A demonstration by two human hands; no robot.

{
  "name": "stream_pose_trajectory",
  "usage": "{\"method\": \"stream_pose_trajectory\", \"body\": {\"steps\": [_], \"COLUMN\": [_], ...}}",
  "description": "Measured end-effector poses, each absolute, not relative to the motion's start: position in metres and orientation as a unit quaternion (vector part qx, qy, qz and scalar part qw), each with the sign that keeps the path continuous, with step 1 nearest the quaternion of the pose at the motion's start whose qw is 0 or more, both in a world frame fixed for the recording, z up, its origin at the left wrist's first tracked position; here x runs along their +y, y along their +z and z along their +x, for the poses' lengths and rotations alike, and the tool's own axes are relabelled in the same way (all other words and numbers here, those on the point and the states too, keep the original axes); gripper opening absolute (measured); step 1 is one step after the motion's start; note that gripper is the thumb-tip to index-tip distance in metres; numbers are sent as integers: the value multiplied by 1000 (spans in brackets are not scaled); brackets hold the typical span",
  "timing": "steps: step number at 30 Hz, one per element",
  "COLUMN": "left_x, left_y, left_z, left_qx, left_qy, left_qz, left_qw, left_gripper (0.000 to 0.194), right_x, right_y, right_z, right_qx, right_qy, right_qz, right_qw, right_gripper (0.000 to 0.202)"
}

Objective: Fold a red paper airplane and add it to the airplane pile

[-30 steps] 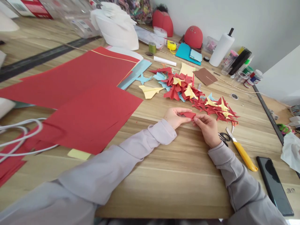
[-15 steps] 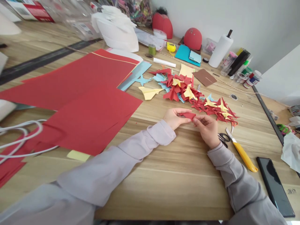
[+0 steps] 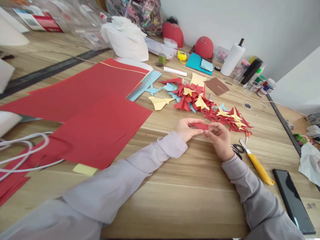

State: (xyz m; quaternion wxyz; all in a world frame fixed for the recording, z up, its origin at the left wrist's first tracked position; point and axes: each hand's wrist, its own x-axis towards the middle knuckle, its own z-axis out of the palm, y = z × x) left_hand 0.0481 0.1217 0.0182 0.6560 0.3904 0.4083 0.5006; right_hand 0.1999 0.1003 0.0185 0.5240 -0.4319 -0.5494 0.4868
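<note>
A small folded piece of red paper [image 3: 200, 126] is held level between both hands above the wooden table. My left hand [image 3: 187, 129] grips its left end between thumb and fingers. At its right end, my right hand [image 3: 220, 138] pinches it with thumb and forefinger. Just beyond the hands lies a heap of folded red paper pieces [image 3: 183, 102], mixed with yellow and blue ones. A yellow paper plane [image 3: 160, 102] rests left of that heap. Black-handled scissors [image 3: 237, 150] lie beside my right wrist, partly hidden.
Large red paper sheets [image 3: 100, 130] cover the left side, with a white cable [image 3: 27, 153] over them. On the right are a yellow utility knife [image 3: 260, 168] and a black phone [image 3: 293, 200]. Bottles and jars [image 3: 265, 87] stand at the back right.
The red paper has turned slightly between my hands, and my right fingers have shifted their pinch along its right end. The whole view has tilted a little.
</note>
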Motion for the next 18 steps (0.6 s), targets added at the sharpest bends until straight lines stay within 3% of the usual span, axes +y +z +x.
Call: {"method": "stream_pose_trajectory", "body": {"steps": [14, 18], "left_x": [121, 119], "left_y": [24, 21], "left_z": [45, 46], "left_qx": [373, 372], "left_qy": [508, 500], "left_qz": [363, 370], "left_qw": [687, 689], "left_gripper": [53, 52], "right_x": [99, 98], "right_y": [17, 18], "right_z": [204, 201], "right_qx": [-550, -573], "right_qy": [503, 477], "right_qz": [-405, -416], "right_qw": [529, 521], "right_gripper": [26, 34]}}
